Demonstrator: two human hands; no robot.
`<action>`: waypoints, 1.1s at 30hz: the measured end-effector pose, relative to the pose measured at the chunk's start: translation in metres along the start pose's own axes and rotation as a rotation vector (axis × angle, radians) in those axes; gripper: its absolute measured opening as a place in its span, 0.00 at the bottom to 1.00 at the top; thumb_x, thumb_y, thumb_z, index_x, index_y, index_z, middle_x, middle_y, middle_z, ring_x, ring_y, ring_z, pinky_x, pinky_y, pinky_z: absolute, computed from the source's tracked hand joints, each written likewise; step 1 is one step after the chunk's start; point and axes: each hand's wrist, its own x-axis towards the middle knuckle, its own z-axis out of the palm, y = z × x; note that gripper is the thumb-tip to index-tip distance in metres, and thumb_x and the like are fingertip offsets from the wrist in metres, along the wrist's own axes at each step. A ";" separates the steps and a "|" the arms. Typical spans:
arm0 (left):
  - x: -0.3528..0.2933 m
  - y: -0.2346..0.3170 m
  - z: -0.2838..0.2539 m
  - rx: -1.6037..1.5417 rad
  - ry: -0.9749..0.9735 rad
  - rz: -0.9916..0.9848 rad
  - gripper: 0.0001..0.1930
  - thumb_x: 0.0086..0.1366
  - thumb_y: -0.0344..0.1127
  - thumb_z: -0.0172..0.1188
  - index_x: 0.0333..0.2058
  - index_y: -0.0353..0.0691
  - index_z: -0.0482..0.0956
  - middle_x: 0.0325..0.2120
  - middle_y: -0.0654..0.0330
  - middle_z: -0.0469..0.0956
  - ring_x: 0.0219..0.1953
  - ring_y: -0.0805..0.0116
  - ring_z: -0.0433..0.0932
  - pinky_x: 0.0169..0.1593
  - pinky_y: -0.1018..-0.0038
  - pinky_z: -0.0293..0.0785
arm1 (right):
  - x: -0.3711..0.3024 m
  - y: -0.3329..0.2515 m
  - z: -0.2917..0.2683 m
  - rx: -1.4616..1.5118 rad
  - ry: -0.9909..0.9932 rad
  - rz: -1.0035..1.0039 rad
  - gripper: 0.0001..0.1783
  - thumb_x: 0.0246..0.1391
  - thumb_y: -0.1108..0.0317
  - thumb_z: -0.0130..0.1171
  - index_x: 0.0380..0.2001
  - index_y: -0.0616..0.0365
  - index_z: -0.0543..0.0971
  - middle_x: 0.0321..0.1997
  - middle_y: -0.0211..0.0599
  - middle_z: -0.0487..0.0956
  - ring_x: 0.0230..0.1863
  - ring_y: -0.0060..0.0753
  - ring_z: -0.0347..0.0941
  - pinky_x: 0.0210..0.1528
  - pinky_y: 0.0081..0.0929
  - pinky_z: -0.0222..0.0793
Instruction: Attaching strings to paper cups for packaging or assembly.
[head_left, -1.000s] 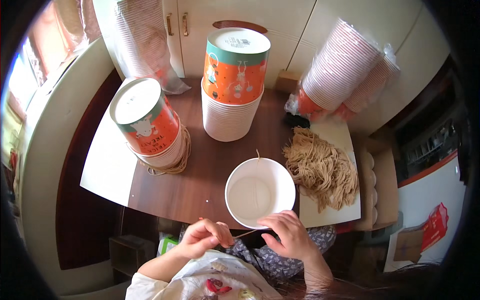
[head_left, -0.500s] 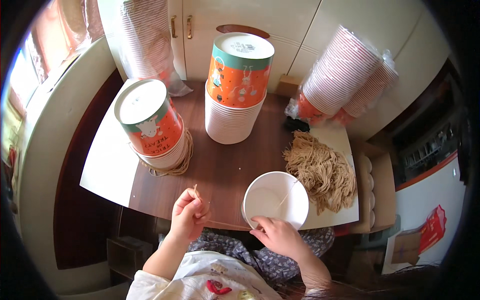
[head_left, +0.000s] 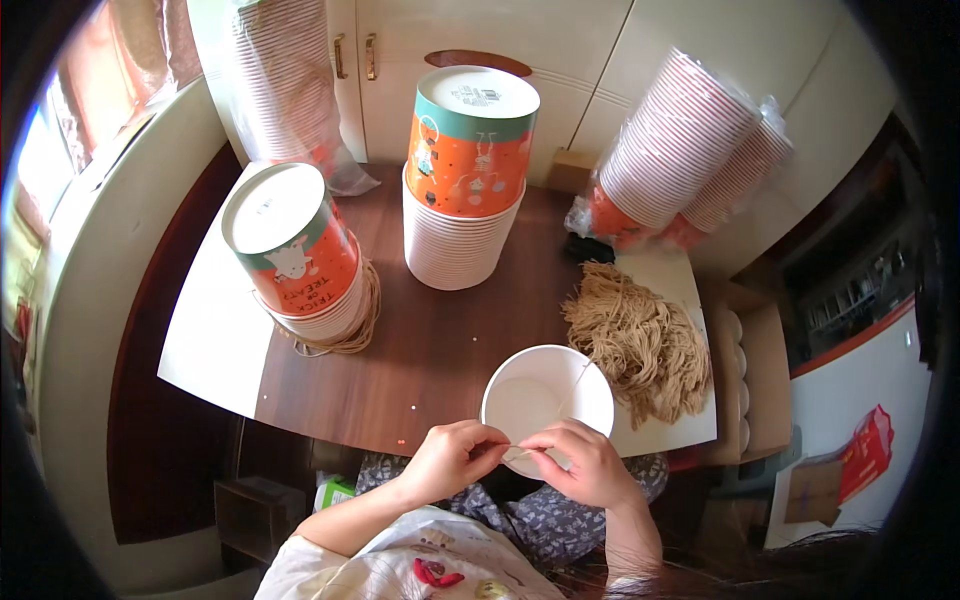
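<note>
At the table's front edge a white paper bucket (head_left: 520, 390) lies tipped, its open mouth facing up toward me. A thin tan cord (head_left: 568, 398) runs down across its inside from a spot near the rim. Both hands meet at the bucket's near rim. My left hand (head_left: 452, 464) pinches the cord between thumb and fingertips. Facing it, my right hand (head_left: 583, 466) is closed on the same cord, fingertips almost touching the left ones. How the cord lies between the fingers is too small to make out. A heap of tan cords (head_left: 640, 345) sits just right of the bucket.
Upside-down orange and green paper buckets stand in a middle stack (head_left: 470, 170) and a left stack (head_left: 305, 260), the latter with cords round its base. Plastic-wrapped bucket stacks (head_left: 680, 140) (head_left: 280, 80) stand at the back corners. An open cardboard box (head_left: 765, 380) is at the right.
My left hand has moved right and down from left of the bucket to meet my right hand at its rim. The right hand has shifted slightly. Small bits now show on the table.
</note>
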 end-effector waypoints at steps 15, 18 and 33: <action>-0.003 -0.008 0.013 -0.036 -0.151 -0.055 0.07 0.56 0.31 0.59 0.30 0.32 0.76 0.20 0.61 0.76 0.21 0.79 0.72 0.25 0.80 0.70 | 0.007 0.016 0.025 0.089 0.136 -0.059 0.09 0.43 0.78 0.58 0.32 0.57 0.76 0.29 0.35 0.77 0.28 0.31 0.74 0.29 0.23 0.69; -0.006 -0.016 0.016 -0.272 -0.134 -0.257 0.08 0.59 0.32 0.58 0.30 0.32 0.76 0.21 0.64 0.76 0.22 0.82 0.72 0.25 0.82 0.69 | -0.003 0.006 0.024 0.016 0.366 0.094 0.12 0.40 0.75 0.63 0.31 0.57 0.74 0.29 0.35 0.76 0.27 0.28 0.73 0.27 0.23 0.68; -0.007 -0.021 0.013 -0.428 -0.168 -0.262 0.07 0.64 0.31 0.50 0.33 0.32 0.70 0.30 0.59 0.77 0.36 0.75 0.76 0.41 0.79 0.71 | -0.058 -0.009 0.037 -0.108 0.392 0.179 0.09 0.37 0.77 0.63 0.24 0.57 0.74 0.23 0.33 0.74 0.26 0.36 0.72 0.29 0.29 0.67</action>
